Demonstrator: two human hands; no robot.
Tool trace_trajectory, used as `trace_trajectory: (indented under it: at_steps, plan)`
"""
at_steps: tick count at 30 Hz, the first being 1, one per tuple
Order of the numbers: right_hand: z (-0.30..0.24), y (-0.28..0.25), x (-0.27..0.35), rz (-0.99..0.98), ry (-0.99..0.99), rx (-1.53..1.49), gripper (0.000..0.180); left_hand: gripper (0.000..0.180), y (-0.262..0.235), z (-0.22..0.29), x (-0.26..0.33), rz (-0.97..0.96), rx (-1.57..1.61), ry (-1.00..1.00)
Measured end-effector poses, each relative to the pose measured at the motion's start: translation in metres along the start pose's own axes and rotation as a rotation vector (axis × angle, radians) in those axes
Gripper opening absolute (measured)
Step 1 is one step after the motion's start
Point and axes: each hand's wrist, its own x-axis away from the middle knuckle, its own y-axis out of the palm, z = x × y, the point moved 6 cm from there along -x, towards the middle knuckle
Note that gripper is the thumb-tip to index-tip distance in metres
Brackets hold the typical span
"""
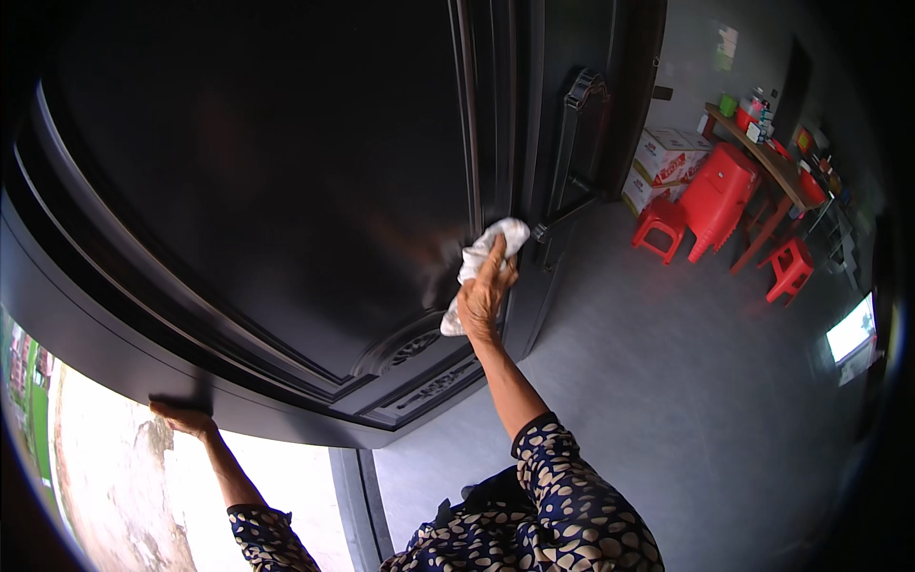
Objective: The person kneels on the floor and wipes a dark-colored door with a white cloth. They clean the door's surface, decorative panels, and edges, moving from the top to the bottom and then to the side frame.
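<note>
A large dark door (286, 191) with raised mouldings and carved ornament fills the left and middle of the view. My right hand (486, 291) is closed on a bunched white cloth (505, 232) and presses it against the door's face, near a vertical moulding. The cloth sticks out above and below the fingers. Down at the left, my left hand (188, 419) grips the door's outer edge, its fingers partly hidden. A long dark pull handle (564, 153) runs along the door to the right of the cloth.
To the right stand a red chair (722, 195), low red stools (660, 229) and a wooden table (762, 153) with bottles and containers. Stacked cartons (670, 153) sit beside the wall. Grey floor (629, 400) spreads below; bright ground (114, 458) shows outside, beyond the door's edge.
</note>
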Motion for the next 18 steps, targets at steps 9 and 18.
trace_trajectory:
  at_steps: [9,18]
  plan:
    - [-0.028,-0.022,-0.041,-0.102,-0.268,-0.032,0.073,0.077,-0.017,-0.043,-0.03,0.037,-0.059,-0.014]
    - [0.109,-0.011,0.018,-0.398,0.105,-0.239,0.063,0.072,-0.035,0.051,0.055,0.312,-0.629,0.326]
